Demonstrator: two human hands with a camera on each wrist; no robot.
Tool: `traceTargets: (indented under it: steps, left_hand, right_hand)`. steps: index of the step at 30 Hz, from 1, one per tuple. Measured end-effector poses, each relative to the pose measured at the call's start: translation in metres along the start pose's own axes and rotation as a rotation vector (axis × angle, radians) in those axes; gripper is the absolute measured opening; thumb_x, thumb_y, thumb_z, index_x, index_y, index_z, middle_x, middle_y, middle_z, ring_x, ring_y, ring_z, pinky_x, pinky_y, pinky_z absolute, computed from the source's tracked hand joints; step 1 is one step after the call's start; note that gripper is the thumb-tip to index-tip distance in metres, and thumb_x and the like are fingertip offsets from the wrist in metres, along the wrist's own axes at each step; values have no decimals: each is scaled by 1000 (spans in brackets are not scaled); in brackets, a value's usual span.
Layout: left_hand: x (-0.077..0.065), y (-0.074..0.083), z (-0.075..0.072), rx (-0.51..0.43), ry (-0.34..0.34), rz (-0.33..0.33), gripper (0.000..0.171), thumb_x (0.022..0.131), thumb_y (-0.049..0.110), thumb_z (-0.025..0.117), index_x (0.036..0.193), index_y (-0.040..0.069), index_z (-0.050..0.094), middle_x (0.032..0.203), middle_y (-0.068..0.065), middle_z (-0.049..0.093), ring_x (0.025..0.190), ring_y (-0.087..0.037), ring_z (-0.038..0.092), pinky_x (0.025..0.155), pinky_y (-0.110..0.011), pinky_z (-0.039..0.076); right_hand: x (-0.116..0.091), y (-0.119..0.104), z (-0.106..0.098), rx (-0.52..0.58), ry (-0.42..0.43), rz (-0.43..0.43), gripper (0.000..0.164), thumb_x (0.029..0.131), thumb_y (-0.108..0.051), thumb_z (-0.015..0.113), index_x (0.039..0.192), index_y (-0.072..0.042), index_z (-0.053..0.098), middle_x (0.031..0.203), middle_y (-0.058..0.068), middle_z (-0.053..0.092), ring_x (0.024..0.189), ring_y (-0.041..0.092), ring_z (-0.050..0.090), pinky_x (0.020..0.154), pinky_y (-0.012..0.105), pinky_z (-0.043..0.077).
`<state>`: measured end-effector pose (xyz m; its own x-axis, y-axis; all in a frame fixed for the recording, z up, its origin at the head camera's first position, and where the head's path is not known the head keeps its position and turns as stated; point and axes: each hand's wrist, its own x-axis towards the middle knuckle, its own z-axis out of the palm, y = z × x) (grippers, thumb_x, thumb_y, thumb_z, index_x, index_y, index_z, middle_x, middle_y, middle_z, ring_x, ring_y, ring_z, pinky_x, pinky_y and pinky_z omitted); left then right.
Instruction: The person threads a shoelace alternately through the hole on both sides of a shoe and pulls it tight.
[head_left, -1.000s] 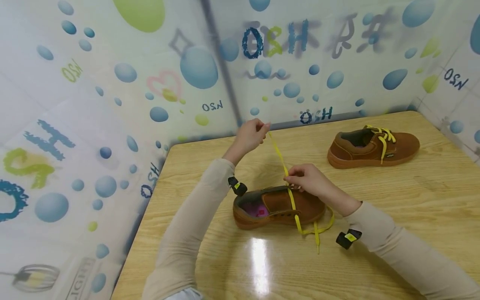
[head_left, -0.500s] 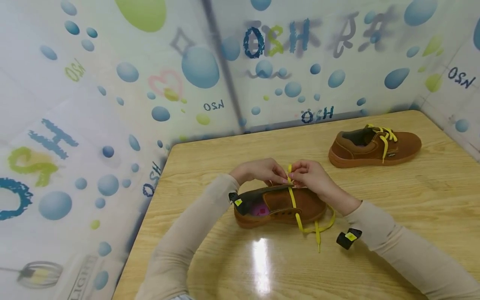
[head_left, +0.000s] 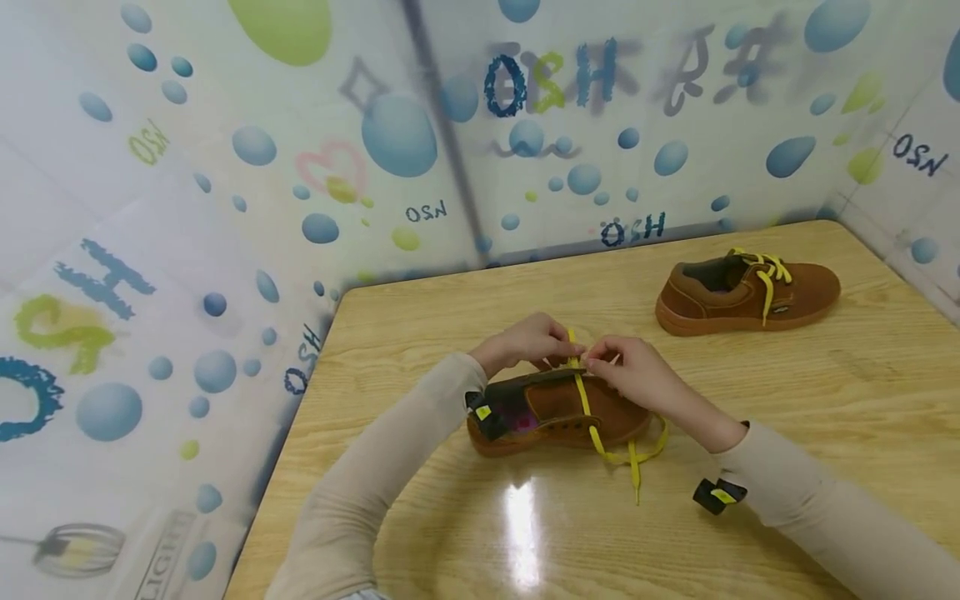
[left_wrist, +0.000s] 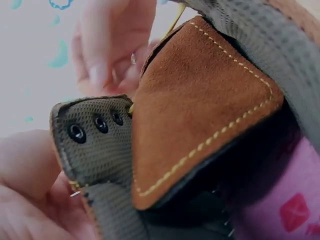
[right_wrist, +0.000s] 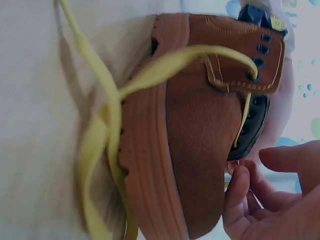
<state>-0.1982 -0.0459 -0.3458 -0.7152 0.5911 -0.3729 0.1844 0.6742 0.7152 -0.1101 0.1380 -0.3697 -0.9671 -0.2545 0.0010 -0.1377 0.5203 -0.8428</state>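
Note:
A brown low shoe with a yellow shoelace lies on its sole, toe to the right. My left hand is bent over its far eyelet flap, fingers pinched by the yellow lace; in the left wrist view those fingers are partly hidden behind the flap. Opposite it, the right hand pinches at the lace beside the same flap, thumb and forefinger nearly meeting the left fingertips. The right wrist view shows the near flap with lace through its lowest eyelet. Bare eyelets show on both flaps.
Another brown shoe, with its yellow lace tied, stands at the back right of the wooden table. Loose lace trails on the tabletop in front of the nearer shoe. A wall covering with printed drops stands behind the table.
My left hand has come down from high above the table, where it drew the lace taut, to the far flap beside the right hand. Most recently the right hand has shifted slightly.

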Motion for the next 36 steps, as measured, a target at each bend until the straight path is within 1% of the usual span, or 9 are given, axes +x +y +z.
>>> traceTargets:
  steps: [5,7,10,12,16,21,26,31,36]
  left_hand:
    - [0,3,-8,-89,110,48,31,92,33,60,86,5,70,93,-16,69,83,-29,66,72,-34,59]
    - [1,4,-12,-105,140,71,29,93,34,59,86,8,71,100,-15,69,89,-31,65,75,-34,58]
    - [2,5,-17,-121,197,96,29,93,36,59,91,10,72,94,-9,69,89,-29,65,77,-34,58]
    - [2,6,-21,-137,241,105,29,93,37,58,94,12,73,91,-4,68,87,-26,64,79,-36,57]
    - [3,10,-27,-179,317,120,30,94,38,56,94,13,72,95,-3,69,83,-20,62,80,-36,57]
    - [5,17,-35,-219,392,165,31,94,38,55,91,12,72,106,-5,70,83,-19,63,78,-33,56]
    - [2,23,-43,-223,483,216,27,93,37,57,96,16,74,99,-6,69,79,-15,63,75,-31,56]
    - [-2,29,-53,-218,569,263,27,92,36,59,94,15,75,96,-4,71,76,-15,64,72,-29,56]
    - [-6,39,-62,-241,635,293,25,93,34,59,92,14,75,91,-2,72,75,-15,63,72,-29,55]
  right_hand:
    - [-24,2,0,-82,-68,-20,21,95,-25,56,83,-11,66,71,5,62,54,13,51,50,26,44]
    - [-34,3,0,-102,-120,-24,25,95,-27,56,77,-11,66,63,3,61,48,11,48,45,25,42]
    - [-47,5,1,-97,-190,-31,30,94,-31,56,73,-12,66,60,3,61,43,8,45,42,23,38]
    - [-55,7,2,-45,-225,-23,31,94,-33,56,75,-11,67,60,4,62,42,8,46,40,23,39]
    - [-66,12,6,162,-292,44,35,95,-34,55,88,-3,68,65,7,64,41,8,49,40,26,42]
    - [-72,17,15,354,-373,79,38,94,-31,57,105,5,66,64,-1,60,41,3,45,40,21,38]
    - [-75,17,17,403,-405,87,39,94,-30,56,105,6,67,55,-8,53,40,1,37,39,17,32]
    - [-75,14,15,401,-417,117,40,94,-32,56,105,5,68,51,-10,48,39,1,33,38,16,30]
    - [-75,15,14,384,-447,101,39,95,-31,55,103,4,69,47,-10,43,37,1,29,37,18,27]
